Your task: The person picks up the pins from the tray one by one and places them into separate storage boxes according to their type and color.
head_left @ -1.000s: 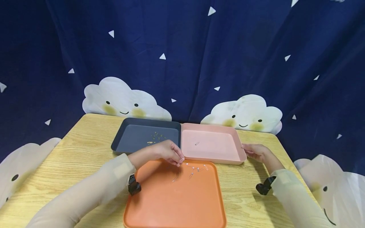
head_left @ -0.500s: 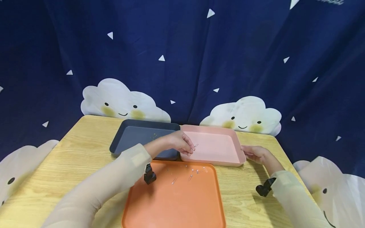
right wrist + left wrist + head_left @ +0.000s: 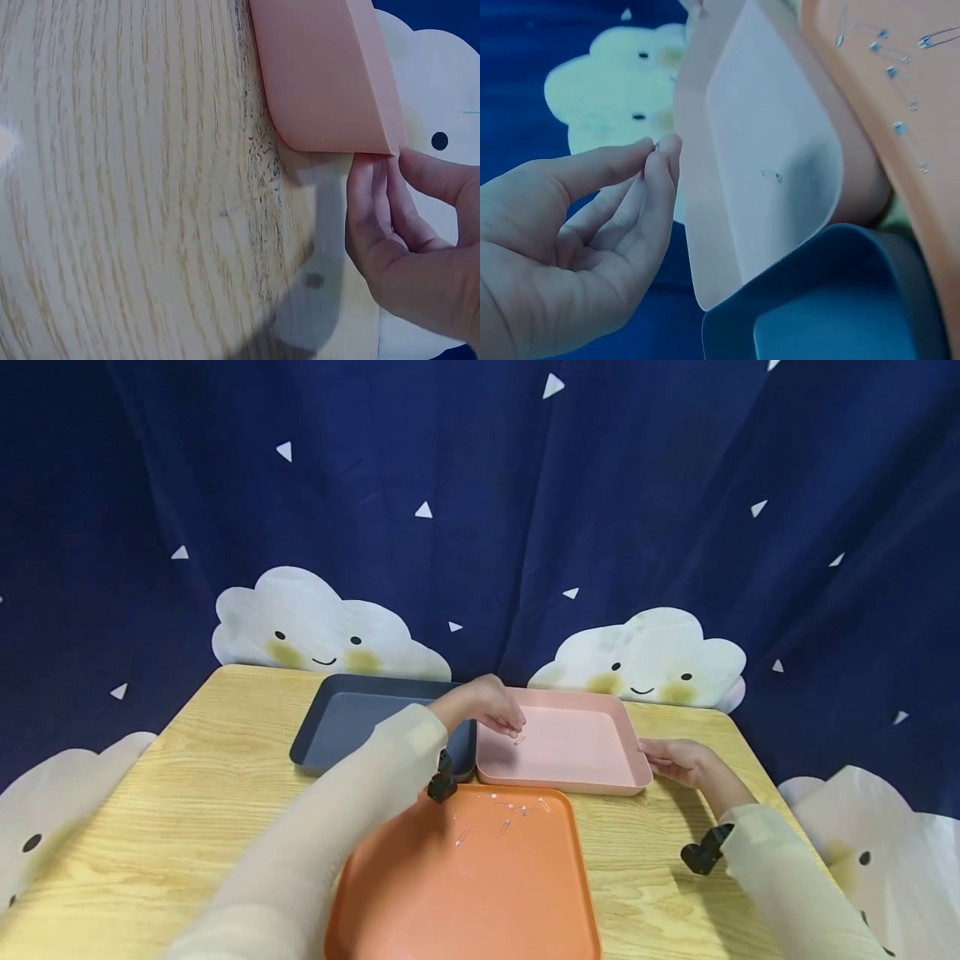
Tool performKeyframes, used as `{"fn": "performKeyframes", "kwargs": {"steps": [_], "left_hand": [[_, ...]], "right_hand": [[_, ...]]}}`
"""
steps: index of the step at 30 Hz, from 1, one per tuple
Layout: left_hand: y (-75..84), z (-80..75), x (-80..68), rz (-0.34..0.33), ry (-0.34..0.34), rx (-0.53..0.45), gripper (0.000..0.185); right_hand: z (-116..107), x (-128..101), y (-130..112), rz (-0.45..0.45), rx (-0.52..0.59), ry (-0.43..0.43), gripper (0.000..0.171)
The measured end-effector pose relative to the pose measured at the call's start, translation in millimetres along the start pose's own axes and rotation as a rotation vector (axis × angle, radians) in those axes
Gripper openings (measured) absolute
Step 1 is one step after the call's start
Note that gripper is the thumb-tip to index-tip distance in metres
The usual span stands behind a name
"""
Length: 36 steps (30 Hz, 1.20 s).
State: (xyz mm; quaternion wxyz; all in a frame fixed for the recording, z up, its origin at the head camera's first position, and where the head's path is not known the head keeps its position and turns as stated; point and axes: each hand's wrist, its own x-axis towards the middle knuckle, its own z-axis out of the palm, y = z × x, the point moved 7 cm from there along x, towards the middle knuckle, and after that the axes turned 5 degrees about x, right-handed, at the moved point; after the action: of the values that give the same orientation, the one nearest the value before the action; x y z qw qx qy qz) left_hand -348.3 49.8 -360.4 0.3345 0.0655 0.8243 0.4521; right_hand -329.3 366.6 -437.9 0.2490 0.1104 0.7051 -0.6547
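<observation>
My left hand [image 3: 491,703] is over the left part of the pink tray [image 3: 577,747]. In the left wrist view its thumb and fingertips pinch a safety pin [image 3: 657,147], of which only a tiny metal bit shows. Another silver safety pin [image 3: 772,176] lies on the pink tray's floor, just below the hand. At the tray's right end, my right hand [image 3: 678,762] holds the side wall, thumb at the rim and fingers against the outside. Several silver safety pins [image 3: 506,827] lie scattered across the far part of the orange tray [image 3: 465,893].
A dark blue-grey tray [image 3: 352,718] stands left of the pink one, partly covered by the left arm; its gold pins are hidden now. All three trays sit on a wooden table [image 3: 202,777]. Behind hangs a navy curtain [image 3: 480,527] with clouds.
The left hand has carried a safety pin from the orange tray's far edge up and right over the pink tray. The right hand has stayed at the pink tray's side.
</observation>
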Motion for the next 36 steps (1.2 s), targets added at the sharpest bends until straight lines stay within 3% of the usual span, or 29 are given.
{"fn": "performKeyframes", "kwargs": {"steps": [5,9,14,18,22,30,36], "left_hand": [[-2.0,-11.2,13.1,-0.072,0.131,-0.029,0.012],[-5.3,-17.6,24.9,-0.128,0.254,0.006,0.018],[-5.3,-23.3,29.7,-0.191,0.373,0.144,0.032],[-4.2,-27.9,26.4,-0.220,0.473,0.327,0.029],[-7.4,-26.4,30.4,-0.235,0.458,0.408,0.028],[-9.6,-23.6,42.4,-0.162,0.348,0.278,0.024],[-14.7,-15.4,42.1,-0.073,0.326,0.214,0.019]], "right_hand": [[0.6,-3.0,-0.5,0.003,-0.005,-0.002,0.021],[1.9,-4.0,-2.7,0.002,-0.018,0.007,0.021],[4.7,-3.6,-6.6,-0.007,-0.062,0.015,0.017],[9.1,-1.2,-10.2,-0.011,-0.089,0.031,0.039],[12.3,-0.2,-12.1,-0.002,-0.104,0.052,0.048],[8.5,-1.4,-10.6,0.025,-0.108,0.110,0.050],[-0.2,-3.7,-6.5,0.035,-0.114,0.115,0.053]]}}
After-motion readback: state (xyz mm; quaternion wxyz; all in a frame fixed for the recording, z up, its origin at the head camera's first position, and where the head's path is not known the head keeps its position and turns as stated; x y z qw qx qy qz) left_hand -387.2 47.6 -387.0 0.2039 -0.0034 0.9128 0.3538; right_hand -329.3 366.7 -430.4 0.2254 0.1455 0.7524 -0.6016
